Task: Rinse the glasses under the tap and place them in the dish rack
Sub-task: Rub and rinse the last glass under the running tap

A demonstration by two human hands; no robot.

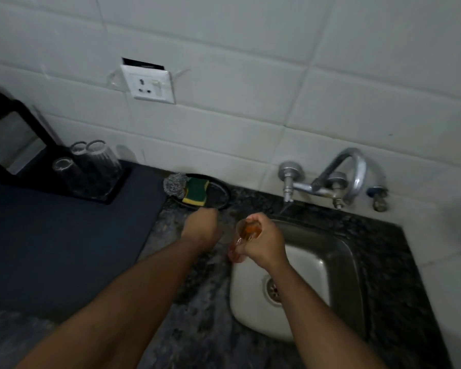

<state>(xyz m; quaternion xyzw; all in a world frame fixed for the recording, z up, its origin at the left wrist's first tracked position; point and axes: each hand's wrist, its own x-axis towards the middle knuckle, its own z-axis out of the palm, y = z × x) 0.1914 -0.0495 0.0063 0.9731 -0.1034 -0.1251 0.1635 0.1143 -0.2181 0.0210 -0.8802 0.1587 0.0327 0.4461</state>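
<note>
the glass (pixel 244 235) sits in the middle of the frame, at the upper left corner of the sink (pixel 341 265), held in the right hand (pixel 264 242). it is tilted, its long axis running from upper right to lower left, with one round end turned up toward the camera; an orange tint shows inside it. the right hand's fingers are curled round the glass from the right side, gripping it. just left of it, the left hand (pixel 201 227) hangs over the surface (pixel 197 302) with its back to the camera and its fingers curled downward; whether they hold anything cannot be told.

at the left of the frame three more glasses (pixel 91 163) stand upside down in a black dish rack (pixel 112 193) on a dark mat (pixel 51 249). between the rack and the tap (pixel 328 182) a dark round dish (pixel 218 195) carries a green and yellow sponge (pixel 196 191) and a steel scrubber (pixel 175 186). the surface is dark speckled stone. the wall behind is white tile, with a white socket (pixel 149 85) in the upper left.
</note>
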